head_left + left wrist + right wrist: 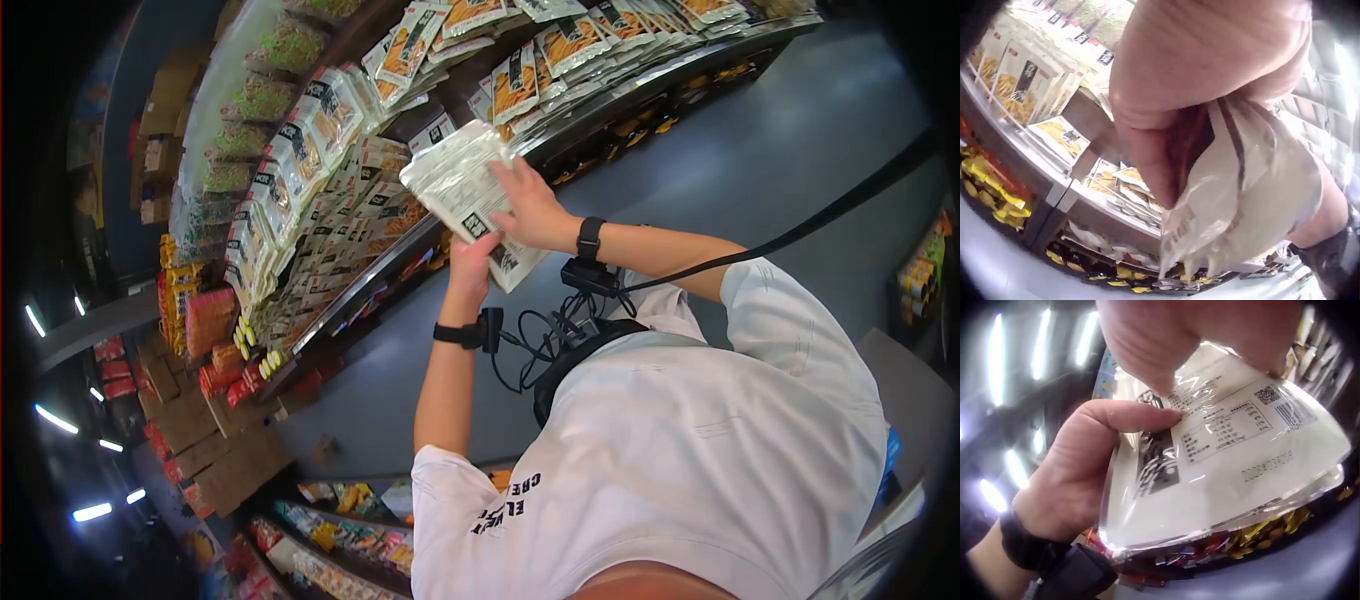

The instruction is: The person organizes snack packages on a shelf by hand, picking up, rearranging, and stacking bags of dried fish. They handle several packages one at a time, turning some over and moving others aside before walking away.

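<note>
A white, foil-edged food packet (450,178) is between my hands, in front of the shelf. Its back, with a printed table, a barcode and a date stamp, faces up in the right wrist view. My left hand (470,268) grips the packet's near left side, thumb lying over the printed face (1222,475). My right hand (537,212) comes over the right edge. Its thumb and fingers, spread apart, rest on the printed face. In the left wrist view the crinkled packet (1260,169) hangs out beyond my left hand's curled fingers.
White packets with orange food pictures (575,45) fill the shelf ahead, with more standing packets (300,150) at the left. Yellow-and-dark packs (1000,187) sit on a lower shelf. Cartons (235,465) stand at the lower left. A dark strap (820,215) crosses above the grey floor.
</note>
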The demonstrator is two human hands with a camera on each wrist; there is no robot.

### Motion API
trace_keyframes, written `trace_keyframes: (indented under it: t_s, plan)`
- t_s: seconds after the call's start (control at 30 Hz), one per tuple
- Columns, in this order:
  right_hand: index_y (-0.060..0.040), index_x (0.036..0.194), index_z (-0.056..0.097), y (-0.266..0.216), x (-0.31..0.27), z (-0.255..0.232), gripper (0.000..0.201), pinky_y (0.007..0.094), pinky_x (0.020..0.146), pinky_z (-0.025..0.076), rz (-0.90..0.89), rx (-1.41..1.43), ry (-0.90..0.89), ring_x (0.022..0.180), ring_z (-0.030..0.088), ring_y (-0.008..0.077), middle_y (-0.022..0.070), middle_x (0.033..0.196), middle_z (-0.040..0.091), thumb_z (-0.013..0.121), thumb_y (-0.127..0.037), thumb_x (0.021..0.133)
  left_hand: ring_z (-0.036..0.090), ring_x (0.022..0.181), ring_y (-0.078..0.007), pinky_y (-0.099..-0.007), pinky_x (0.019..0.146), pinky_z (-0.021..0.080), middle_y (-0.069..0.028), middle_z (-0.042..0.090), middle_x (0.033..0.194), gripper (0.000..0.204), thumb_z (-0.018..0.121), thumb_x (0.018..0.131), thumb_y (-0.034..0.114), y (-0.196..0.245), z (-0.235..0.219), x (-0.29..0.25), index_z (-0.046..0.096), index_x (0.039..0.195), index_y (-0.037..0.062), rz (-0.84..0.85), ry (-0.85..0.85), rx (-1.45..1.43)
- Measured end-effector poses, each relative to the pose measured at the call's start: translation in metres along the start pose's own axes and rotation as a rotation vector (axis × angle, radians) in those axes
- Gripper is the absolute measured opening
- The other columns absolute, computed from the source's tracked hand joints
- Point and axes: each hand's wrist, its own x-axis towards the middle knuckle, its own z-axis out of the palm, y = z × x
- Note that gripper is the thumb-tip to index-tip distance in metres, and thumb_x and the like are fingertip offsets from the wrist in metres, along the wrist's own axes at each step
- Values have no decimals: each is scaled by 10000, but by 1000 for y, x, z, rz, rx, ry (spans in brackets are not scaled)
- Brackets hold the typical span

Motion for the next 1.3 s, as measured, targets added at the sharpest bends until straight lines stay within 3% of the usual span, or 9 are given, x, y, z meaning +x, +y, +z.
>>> trace_keyframes:
  t_s: [0.1,0.3,0.4,0.7,0.9,1.0,1.07,1.17,1.3]
  plan:
    - [28,1367,187,40,16,8,926,480,1050,192,-28,432,135,1245,238,483,329,1332,242,654,-449,725,564,992,-226,-316,833,445,-135,572,1093,397,579,769,14,4,37,23,471,1147,-37,339,30,578]
    - [110,1361,54,58,26,-52,1043,374,1025,280,168,353,8,1248,312,366,284,1319,302,660,-467,740,563,985,-384,-369,813,453,-235,561,1082,399,519,806,85,15,85,57,405,1174,-21,303,-25,870]
    - [29,1362,170,64,31,-84,837,330,954,373,251,1008,-277,1128,450,224,172,1258,419,642,-378,804,572,888,-408,-432,712,473,-250,560,993,361,489,808,107,36,116,65,412,1134,-29,315,-69,1159]
    - [-23,1076,553,93,67,-124,292,295,800,473,484,1919,106,908,570,148,45,950,611,601,-186,839,533,901,-358,-409,691,453,-258,476,1166,560,581,674,119,59,184,95,434,1198,-16,1030,-47,1957]
    - [-22,1051,555,141,89,-122,265,304,646,521,417,1784,145,734,616,166,83,920,622,613,-156,829,515,973,-338,-407,826,406,-238,479,1176,645,664,630,170,68,177,113,435,1211,9,856,-552,1619]
    - [-11,1105,531,144,99,-119,311,334,736,522,446,1823,91,829,623,183,92,995,619,593,-171,845,504,1046,-332,-408,871,398,-217,495,1172,599,676,654,154,94,144,159,445,1184,1,1136,-532,1362]
    - [-4,1163,503,148,112,-113,351,366,832,508,376,1772,70,933,617,210,109,1076,606,545,-198,874,504,1067,-288,-373,911,384,-175,519,1152,528,666,731,165,101,116,185,442,1175,-13,884,-142,1048]
    - [-3,1172,503,135,133,-120,360,358,830,508,553,1708,-16,933,615,216,114,1086,602,525,-219,885,493,1084,-320,-368,921,381,-197,491,1178,645,668,759,262,86,68,248,361,1245,-29,310,-384,792]
    - [-18,1163,500,159,165,-97,355,370,806,515,644,1553,-18,905,619,216,102,1067,604,558,-213,872,487,1046,-187,-304,921,374,-127,508,1160,494,608,842,237,44,66,280,415,1212,-29,260,-417,407]
